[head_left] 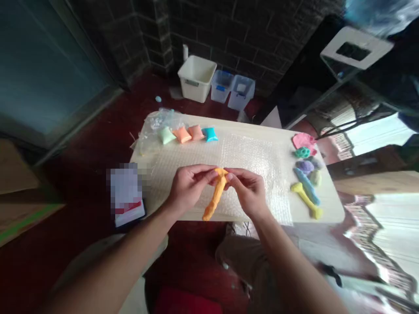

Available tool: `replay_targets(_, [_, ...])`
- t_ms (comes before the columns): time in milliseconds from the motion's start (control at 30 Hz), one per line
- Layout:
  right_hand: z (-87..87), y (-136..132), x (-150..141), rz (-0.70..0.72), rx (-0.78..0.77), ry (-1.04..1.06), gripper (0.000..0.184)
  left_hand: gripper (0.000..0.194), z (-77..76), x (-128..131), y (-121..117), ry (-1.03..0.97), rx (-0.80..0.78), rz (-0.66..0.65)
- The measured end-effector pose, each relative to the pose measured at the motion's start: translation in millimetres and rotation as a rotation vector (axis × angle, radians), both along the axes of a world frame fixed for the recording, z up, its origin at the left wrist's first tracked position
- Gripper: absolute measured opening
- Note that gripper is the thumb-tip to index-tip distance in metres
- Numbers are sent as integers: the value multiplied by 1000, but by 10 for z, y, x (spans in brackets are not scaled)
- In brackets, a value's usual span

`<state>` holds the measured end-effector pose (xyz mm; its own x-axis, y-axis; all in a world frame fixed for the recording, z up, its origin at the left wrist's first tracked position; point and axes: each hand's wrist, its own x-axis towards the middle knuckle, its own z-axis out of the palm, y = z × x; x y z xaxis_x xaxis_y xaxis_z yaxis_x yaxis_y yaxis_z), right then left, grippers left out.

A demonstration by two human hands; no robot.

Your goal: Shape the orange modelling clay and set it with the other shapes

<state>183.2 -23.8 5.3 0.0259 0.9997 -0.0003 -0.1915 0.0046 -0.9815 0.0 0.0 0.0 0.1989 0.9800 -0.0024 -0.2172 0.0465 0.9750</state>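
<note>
Between my two hands hangs an orange piece of modelling clay (215, 198), a long lumpy roll with a wider upper end. My left hand (190, 185) pinches that upper end from the left with thumb and fingers. From the other side, my right hand (247, 189) grips the same end between thumb and fingertips. The roll's lower end slants down to the left, free of both hands. Beneath lies a sheet of bubble wrap (252, 152) spread over the pale table (330, 209).
Small sealed packets, including a blue one (210, 134), line the table's back left beside crumpled clear plastic (160, 120). Shaped clay pieces lie at the right, among them a yellow bone-like one (307, 200) and a blue roll (307, 186). Bins, one white (196, 80), stand on the floor behind.
</note>
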Motion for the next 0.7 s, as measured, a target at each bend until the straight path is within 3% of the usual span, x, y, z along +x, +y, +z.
replay_targets(233, [-137,6,-71,-88,-68,115,19,39,-38,55,-9,-188,-52,-11])
replay_targets(333, [-123,-9,-56,-78,-36,100,16,35,-50,57,5,-210,-71,14])
replay_targets(400, [-88,-21,1,-5,20,19,17,33,-41,33,21,-210,-112,8])
replay_targets(500, [-28,-30,136,183,155,-156,58,33,-20,-29,41,-180,-193,-85])
replay_targets(567, [2,-28,217,281,225,-255,73,37,-7,-73,49,-144,-246,-185])
replay_targets(700, [37,-28,271,378,298,-431,67,57,11,-144,67,-64,-317,-258])
